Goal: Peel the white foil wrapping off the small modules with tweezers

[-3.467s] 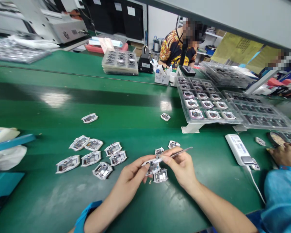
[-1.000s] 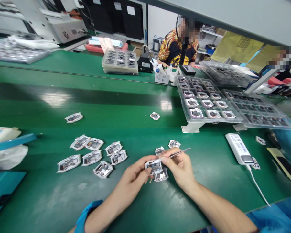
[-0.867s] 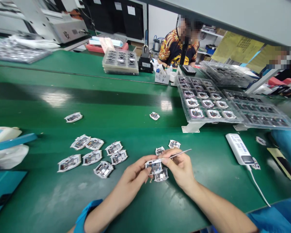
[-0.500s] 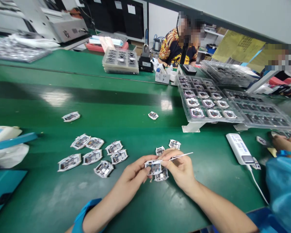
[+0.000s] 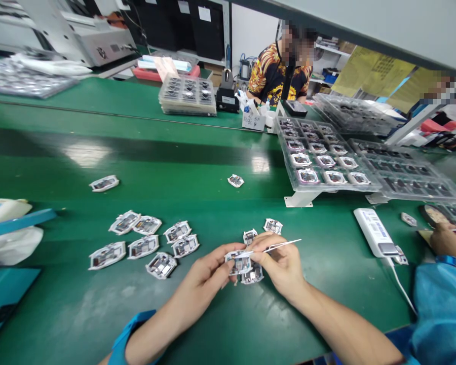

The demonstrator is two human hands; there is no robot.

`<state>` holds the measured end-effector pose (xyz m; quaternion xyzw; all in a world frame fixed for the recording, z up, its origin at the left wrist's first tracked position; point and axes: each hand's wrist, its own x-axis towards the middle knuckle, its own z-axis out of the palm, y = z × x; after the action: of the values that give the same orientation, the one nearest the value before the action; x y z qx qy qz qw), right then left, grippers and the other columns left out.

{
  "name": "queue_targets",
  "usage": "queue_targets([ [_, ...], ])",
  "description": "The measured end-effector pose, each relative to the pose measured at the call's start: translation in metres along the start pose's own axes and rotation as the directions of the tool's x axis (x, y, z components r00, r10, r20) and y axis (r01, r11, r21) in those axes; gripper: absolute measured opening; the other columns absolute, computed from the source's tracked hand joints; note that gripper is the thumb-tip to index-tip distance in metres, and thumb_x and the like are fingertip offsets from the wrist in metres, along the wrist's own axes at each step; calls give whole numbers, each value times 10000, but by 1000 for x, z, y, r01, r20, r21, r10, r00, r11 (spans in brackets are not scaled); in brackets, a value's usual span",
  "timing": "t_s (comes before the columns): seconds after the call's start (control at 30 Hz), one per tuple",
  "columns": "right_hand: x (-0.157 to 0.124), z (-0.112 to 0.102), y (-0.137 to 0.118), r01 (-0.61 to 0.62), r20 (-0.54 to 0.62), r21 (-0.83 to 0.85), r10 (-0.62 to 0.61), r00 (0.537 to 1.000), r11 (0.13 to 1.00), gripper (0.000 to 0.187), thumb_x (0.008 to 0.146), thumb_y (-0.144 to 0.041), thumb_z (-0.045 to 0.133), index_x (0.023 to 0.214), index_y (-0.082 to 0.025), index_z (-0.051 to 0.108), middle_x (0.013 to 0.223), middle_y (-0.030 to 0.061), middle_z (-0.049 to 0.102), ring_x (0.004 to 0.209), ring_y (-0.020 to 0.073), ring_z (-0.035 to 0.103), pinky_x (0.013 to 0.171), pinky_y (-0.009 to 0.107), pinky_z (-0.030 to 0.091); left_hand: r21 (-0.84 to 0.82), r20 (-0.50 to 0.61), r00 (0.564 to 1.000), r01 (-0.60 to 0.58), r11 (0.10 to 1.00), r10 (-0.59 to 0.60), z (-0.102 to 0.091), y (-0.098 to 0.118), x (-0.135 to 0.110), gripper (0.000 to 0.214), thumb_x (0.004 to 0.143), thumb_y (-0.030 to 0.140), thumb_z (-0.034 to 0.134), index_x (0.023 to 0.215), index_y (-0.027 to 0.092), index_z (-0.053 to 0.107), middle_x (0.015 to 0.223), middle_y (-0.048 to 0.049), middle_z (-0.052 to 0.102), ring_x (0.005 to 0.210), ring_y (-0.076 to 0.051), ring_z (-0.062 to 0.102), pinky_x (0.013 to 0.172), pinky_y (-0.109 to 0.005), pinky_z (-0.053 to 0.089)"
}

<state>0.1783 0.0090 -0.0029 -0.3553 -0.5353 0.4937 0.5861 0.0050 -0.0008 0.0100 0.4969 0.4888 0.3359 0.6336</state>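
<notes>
My left hand pinches a small white-framed circuit module between thumb and fingers. In my right hand are slim white tweezers, held at a slant, with one end against the module's upper edge and the other pointing right. Just under the held piece lies another module on the green table. Two more, a small module and a module beside it, rest beyond my fingers. Several loose modules are grouped left of my hands.
A clear tray of modules stands raised at right, near a white cabled device. Single modules lie on the far green strip. A co-worker's hand is at the right edge; another person sits across.
The two single modules on the far strip have shifted left. The co-worker's hand at right has moved slightly. My hands keep nearly the same pose on the module.
</notes>
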Motion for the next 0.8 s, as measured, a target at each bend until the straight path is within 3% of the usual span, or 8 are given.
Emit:
queue_targets([
  [0.3, -1, 1, 3, -8, -1, 45, 8, 1000, 999, 64, 799, -168, 745, 804, -226, 716, 792, 16, 736, 785, 175, 698, 769, 310, 544, -104, -33, 999, 34, 994, -38, 3, -1, -1, 376, 815, 408, 600, 1077, 150, 679, 689, -5, 632, 600, -146, 502, 554, -249, 378],
  [0.53, -3, 2, 7, -22, -13, 45, 22, 1000, 999, 51, 796, -187, 748, 806, -222, 713, 807, 12, 741, 792, 168, 700, 767, 289, 545, -95, -36, 998, 44, 994, -47, 3, -4, 3, 375, 786, 402, 644, 1059, 147, 675, 646, 10, 611, 575, -138, 495, 539, -246, 365],
  [0.8, -6, -3, 9, -88, -119, 1, 88, 989, 996, 102, 787, -206, 768, 879, -227, 728, 862, 10, 771, 840, 163, 710, 791, 266, 544, -280, -94, 992, 60, 958, -89, 4, 3, -1, 262, 820, 381, 628, 942, 154, 682, 717, -8, 617, 603, -134, 510, 521, -237, 382],
])
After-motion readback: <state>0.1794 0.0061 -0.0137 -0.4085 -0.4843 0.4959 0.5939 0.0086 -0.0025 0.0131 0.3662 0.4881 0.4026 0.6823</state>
